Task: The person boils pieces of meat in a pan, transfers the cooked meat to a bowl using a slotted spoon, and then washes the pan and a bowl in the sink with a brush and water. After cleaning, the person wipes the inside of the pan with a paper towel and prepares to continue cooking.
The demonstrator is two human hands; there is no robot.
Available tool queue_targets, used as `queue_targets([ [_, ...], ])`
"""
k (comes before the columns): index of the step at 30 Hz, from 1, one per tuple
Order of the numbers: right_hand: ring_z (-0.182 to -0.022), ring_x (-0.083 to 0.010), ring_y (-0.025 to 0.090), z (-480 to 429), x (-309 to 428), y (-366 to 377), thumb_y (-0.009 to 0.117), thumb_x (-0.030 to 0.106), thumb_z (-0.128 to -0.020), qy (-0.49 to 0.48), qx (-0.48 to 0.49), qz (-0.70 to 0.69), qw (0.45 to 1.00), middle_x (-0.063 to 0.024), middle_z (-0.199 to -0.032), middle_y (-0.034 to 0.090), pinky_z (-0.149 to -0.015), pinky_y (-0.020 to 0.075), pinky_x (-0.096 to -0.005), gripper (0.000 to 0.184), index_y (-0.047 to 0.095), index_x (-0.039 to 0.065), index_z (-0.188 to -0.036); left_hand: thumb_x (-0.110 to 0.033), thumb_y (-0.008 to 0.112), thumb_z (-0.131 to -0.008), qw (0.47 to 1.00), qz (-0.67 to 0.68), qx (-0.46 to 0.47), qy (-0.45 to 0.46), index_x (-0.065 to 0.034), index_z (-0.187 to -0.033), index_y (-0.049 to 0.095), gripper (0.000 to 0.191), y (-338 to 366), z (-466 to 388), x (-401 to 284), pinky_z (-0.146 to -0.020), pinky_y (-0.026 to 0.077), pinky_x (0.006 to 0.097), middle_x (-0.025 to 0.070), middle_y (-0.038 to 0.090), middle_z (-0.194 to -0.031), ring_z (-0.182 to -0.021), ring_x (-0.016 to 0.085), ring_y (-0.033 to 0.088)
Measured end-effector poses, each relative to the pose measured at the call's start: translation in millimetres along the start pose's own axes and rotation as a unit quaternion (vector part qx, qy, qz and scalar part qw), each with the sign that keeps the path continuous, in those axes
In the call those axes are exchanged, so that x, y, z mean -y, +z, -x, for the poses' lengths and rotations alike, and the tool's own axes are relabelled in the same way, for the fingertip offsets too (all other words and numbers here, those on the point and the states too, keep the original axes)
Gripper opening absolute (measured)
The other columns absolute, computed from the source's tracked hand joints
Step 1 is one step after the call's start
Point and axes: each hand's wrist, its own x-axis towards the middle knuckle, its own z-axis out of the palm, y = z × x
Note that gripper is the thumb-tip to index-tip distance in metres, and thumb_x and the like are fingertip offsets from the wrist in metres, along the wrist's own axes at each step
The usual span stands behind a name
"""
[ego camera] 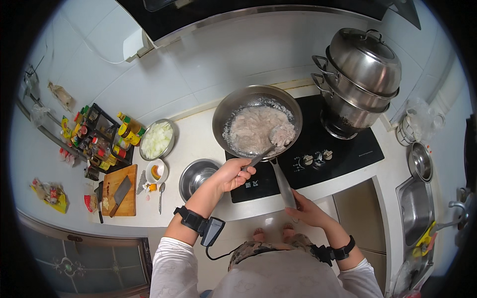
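Note:
My left hand grips the handle of a ladle or spatula, whose head lies in the wok among the food. At the near side, my right hand is closed around the end of the grey wok handle. The metal wok rests over the left part of the black gas hob. Pale pieces of what looks like meat sit in bubbling liquid inside it. A clump of these pieces is on the utensil's head, against the right wall of the wok.
An empty steel bowl stands left of the hob, near a bowl of chopped pale vegetable and a white bowl. A cleaver lies on a wooden board. A stacked steamer pot occupies the right burner. A sink is far right.

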Motion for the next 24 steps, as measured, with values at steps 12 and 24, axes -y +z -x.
queue_targets([
  [12,-0.078,-0.0092,0.051,17,-36,-39,0.055,0.01,-0.082,-0.049,-0.101,-0.061,0.992,-0.0044,-0.095,0.051,-0.07,0.0437,-0.0224,0.057,0.027,0.003,-0.13,-0.016,0.033,-0.09,0.998,0.06,0.007,0.025,-0.0059,-0.103,0.04,0.018,3,14,11,-0.03,0.022,0.0115,-0.0015,0.041,-0.067,-0.041,-0.001,0.028],
  [24,-0.075,-0.0094,0.05,17,-54,-71,0.049,0.008,-0.084,-0.024,-0.066,-0.081,0.994,-0.0054,-0.098,0.052,-0.068,0.0423,-0.023,0.051,0.027,0.007,-0.131,-0.013,0.032,-0.088,0.989,0.003,-0.081,0.127,-0.0048,-0.119,0.037,0.033,30,42,15,-0.032,0.022,0.0124,-0.0032,0.04,-0.065,-0.042,0.001,0.028],
])
